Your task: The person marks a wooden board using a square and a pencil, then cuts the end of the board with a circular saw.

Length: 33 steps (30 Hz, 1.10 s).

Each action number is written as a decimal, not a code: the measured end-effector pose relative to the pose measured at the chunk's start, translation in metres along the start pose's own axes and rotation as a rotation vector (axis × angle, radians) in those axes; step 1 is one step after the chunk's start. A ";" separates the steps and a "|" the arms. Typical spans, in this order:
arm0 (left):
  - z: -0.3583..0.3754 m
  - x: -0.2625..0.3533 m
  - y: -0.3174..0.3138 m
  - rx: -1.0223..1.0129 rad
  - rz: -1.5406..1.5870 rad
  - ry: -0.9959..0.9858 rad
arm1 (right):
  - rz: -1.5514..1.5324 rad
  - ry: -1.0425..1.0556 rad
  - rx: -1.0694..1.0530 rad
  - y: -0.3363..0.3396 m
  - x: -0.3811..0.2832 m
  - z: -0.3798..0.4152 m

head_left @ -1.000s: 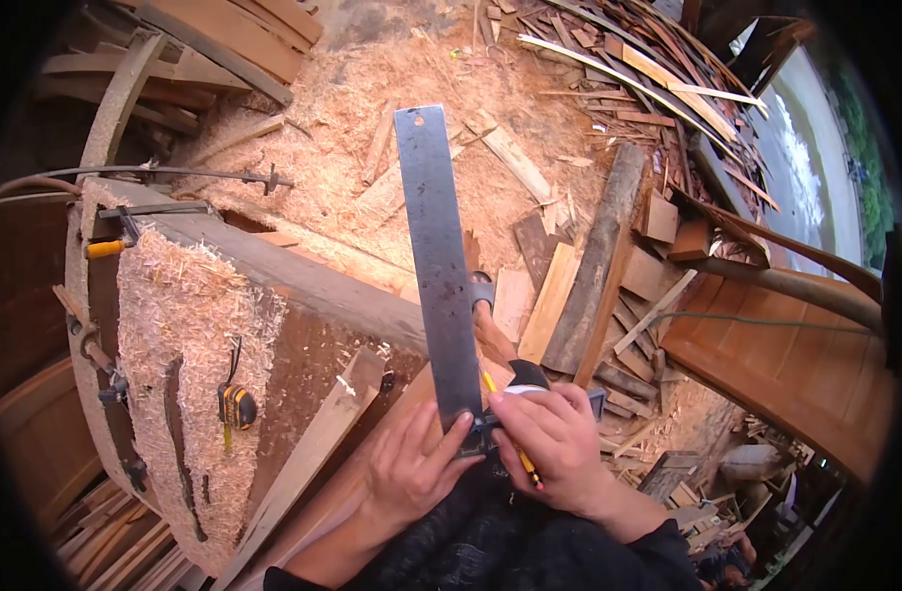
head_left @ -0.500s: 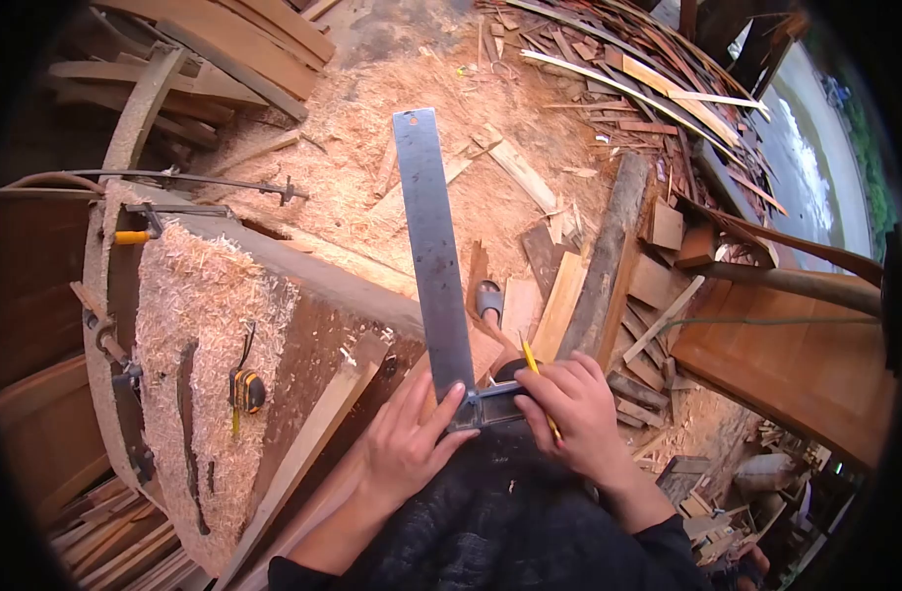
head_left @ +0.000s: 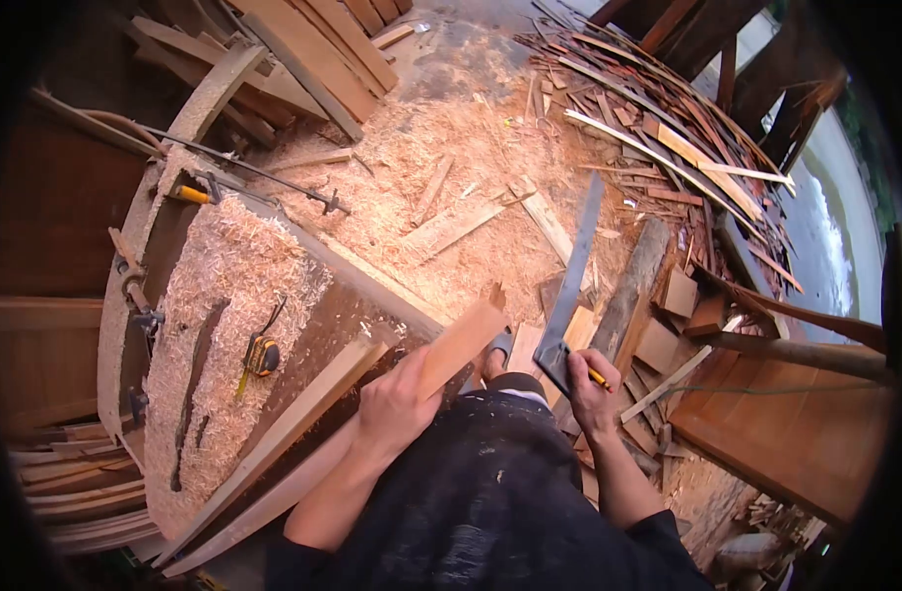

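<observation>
My left hand (head_left: 400, 402) is closed around a long wooden board (head_left: 463, 343), whose near end runs back under my forearm. Away to the right, my right hand (head_left: 593, 386) grips a metal carpenter's square (head_left: 569, 281) by its lower end, the long blade slanting up and away. A yellow pencil (head_left: 598, 377) is held in the same hand and sticks out past the fingers. To the left of the board, another wooden strip (head_left: 284, 438) leans along the edge of a large timber piece (head_left: 357, 291).
Shavings (head_left: 244, 256) cover the timber top, where a yellow-black tape measure (head_left: 263, 356) lies. A clamp with an orange handle (head_left: 191, 194) sits at its far end. Offcuts, a log (head_left: 633, 276) and a scrap pile (head_left: 668, 118) lie beyond; a brown panel (head_left: 786, 424) stands right.
My left hand has let go of the square and now holds the board. My right hand has carried the square and pencil to the right, turning the blade. The view has shifted.
</observation>
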<state>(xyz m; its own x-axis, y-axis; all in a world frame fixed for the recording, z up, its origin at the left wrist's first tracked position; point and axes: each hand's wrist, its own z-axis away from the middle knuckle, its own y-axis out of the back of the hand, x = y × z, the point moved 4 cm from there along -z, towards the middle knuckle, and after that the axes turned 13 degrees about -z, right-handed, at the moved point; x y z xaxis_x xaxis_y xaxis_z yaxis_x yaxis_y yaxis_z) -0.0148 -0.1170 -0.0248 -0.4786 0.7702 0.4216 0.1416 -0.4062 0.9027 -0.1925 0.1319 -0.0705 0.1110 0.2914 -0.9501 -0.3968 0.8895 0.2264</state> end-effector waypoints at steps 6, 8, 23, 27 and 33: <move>-0.015 0.031 0.020 0.155 0.013 -0.205 | -0.092 0.068 0.001 -0.032 -0.029 0.018; -0.007 0.051 0.029 0.130 0.211 -0.323 | -0.201 0.055 -0.080 -0.041 -0.036 0.037; 0.038 0.080 0.033 0.064 0.039 -0.178 | -0.436 -0.028 -0.423 -0.027 -0.049 0.037; 0.039 0.060 -0.003 0.022 0.028 -0.058 | -0.503 -0.282 -0.455 -0.063 -0.020 0.034; 0.024 0.065 0.014 0.158 -0.294 -0.109 | -0.588 -0.411 -0.461 -0.077 -0.011 0.027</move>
<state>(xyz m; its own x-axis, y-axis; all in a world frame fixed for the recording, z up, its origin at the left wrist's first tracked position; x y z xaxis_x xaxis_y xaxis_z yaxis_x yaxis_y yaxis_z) -0.0231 -0.0604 0.0170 -0.4243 0.8945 0.1408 0.1482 -0.0848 0.9853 -0.1390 0.0695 -0.0715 0.7019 0.0110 -0.7122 -0.4921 0.7303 -0.4737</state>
